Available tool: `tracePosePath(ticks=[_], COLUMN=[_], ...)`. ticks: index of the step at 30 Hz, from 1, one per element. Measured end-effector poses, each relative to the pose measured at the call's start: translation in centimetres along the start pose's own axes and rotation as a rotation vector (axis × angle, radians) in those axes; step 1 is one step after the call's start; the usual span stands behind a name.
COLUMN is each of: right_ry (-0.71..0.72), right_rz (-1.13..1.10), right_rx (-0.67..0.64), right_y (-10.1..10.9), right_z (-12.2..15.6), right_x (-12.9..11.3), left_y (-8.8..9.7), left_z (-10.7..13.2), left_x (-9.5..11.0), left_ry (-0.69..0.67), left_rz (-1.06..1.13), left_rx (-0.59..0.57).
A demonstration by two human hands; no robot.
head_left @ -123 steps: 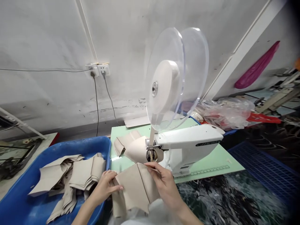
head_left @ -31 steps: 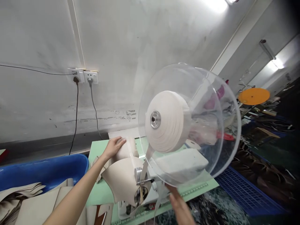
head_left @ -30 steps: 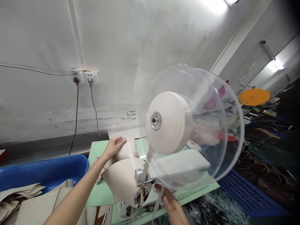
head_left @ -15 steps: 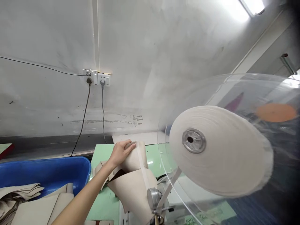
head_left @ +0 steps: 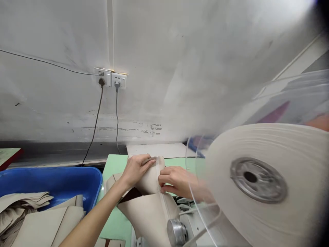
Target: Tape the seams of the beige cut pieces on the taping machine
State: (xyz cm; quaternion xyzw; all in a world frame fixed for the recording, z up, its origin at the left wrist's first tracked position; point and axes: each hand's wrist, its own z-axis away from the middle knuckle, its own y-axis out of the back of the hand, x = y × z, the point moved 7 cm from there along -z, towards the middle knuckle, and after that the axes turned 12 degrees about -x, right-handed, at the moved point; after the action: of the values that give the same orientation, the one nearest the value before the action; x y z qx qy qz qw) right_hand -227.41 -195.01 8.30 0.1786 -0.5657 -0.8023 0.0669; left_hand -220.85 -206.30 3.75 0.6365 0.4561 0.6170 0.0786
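- Head view: the right hand (head_left: 176, 178) has just come in; its fingers (head_left: 164, 173) are bent against the white strip (head_left: 157, 169), just beside the left hand. From my end I cannot tell whether they pinch it or only press it.
- I read that arrival as handwork on the strip: both hands now work the same stretch, one on each side of it.
- My left hand (head_left: 136, 171) has its fingers closed on the far edge of the beige piece (head_left: 150, 212), thumb on top.
- That piece lies over the near part of the green desk (head_left: 114, 164), bent, a dark gap showing under its fold. The strip runs along it toward the metal roller (head_left: 177, 232).
- Against half a second ago, when I had only the left hand in view, that grip looks unchanged. The white roll (head_left: 288, 145) now fills more of the right side, and the sockets (head_left: 119, 80) sit slightly higher, so I judge that the camera has shifted.
- Farther out on the left, I see beige pieces (head_left: 38, 228) stacked in the blue tub (head_left: 77, 171).
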Motion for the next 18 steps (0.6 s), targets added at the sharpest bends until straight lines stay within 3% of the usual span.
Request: tracePosePath(ticks=[5, 7, 9, 12, 13, 15, 18], right_ry=[0.009, 0.006, -0.048, -0.175, -0.172, -0.121, -0.117], right_rz=[0.246, 0.377, 0.372, 0.162, 0.092, -0.007, -0.069], right_rx=[-0.088, -0.062, 0.072, 0.318, 0.312, 0.163, 0.002], right_y=[-3.7, -4.7, -3.5, 0.3, 1.0, 1.1, -0.1], right_z=[-1.4, -1.9, -2.3, -2.8, -3.4, -5.4, -7.8], right_x=[0.7, 1.1, 2.1, 4.8, 5.7, 7.2, 9.7], left_y=[-1.3, -1.3, -0.6, 0.3, 0.6, 1.0, 0.9], left_z=[0.1, 0.0, -0.3, -1.2, -1.4, -1.6, -0.3], left_x=[-0.3, -0.7, -1.1, -1.0, -0.9, -1.4, -4.6], left_ry=[-0.055, -0.066, -0.065, -0.136, -0.164, -0.178, 0.007], left_rz=[-0.04, -0.075, -0.125, -0.227, -0.268, -0.356, -0.413], left_rx=[-0.054, -0.049, -0.01, -0.038, -0.059, -0.105, -0.215])
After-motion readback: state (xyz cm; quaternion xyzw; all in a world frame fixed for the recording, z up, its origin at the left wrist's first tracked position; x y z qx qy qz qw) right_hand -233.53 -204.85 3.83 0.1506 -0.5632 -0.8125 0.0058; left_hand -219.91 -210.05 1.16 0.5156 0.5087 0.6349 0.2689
